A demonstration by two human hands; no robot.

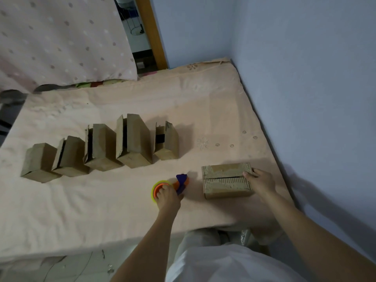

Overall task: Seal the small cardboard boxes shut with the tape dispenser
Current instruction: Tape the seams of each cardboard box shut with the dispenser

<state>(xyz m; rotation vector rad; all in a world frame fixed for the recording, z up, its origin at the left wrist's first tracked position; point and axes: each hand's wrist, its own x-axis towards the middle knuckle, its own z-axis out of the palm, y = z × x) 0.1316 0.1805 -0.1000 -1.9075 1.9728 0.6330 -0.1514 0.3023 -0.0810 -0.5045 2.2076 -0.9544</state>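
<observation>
Left hand (167, 197) curled down over the tape dispenser (171, 187), fingers on the orange hub inside the yellow-green roll, purple handle and cutter end pointing away toward the far side of the bed (101, 210). Dispenser lying on the peach bedcover, not lifted, just left of the box in work. Right hand (260, 181) holding the right end of that cardboard box (226, 180), thumb on top near the seam, fingers bent round the side. Box flat on the bed, two top flaps folded down and meeting in a dark line along the middle; no tape visible across this line, though the surface is rough and torn.

Step in hand, as it seems: taking the dispenser while steadying the box, before the first strip. Next move probably: lifting the dispenser, placing the cutter end on one end of the seam, pulling along the line with flaps pressed flat.

Farther back, a row of five more boxes (101, 149) standing on edge, most with flaps open, waiting.
</observation>
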